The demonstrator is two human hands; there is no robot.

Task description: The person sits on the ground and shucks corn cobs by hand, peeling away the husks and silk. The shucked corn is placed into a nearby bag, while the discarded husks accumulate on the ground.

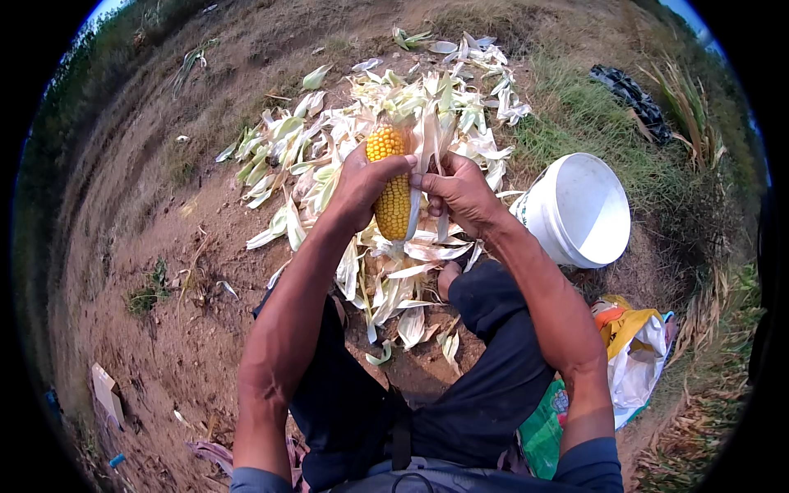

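A yellow ear of corn (392,212) stands nearly upright in front of me, its kernels bare over most of the visible side. My left hand (363,183) grips it from the left, the thumb lying across its middle. Pale husk leaves (426,132) still hang along the ear's right side. Between the thumb and fingers of my right hand (455,190) is a strip of this husk, pinched beside the cob. Below and behind the ear spreads a heap of stripped corn husks (314,154) on the soil.
To the right a white plastic bucket (555,209) lies tilted, its mouth towards me. A yellow and white plastic sack (635,345) and a green bag (543,425) sit by my right side. Dark plastic (632,101) lies in the grass; a cardboard piece (107,394) is at lower left.
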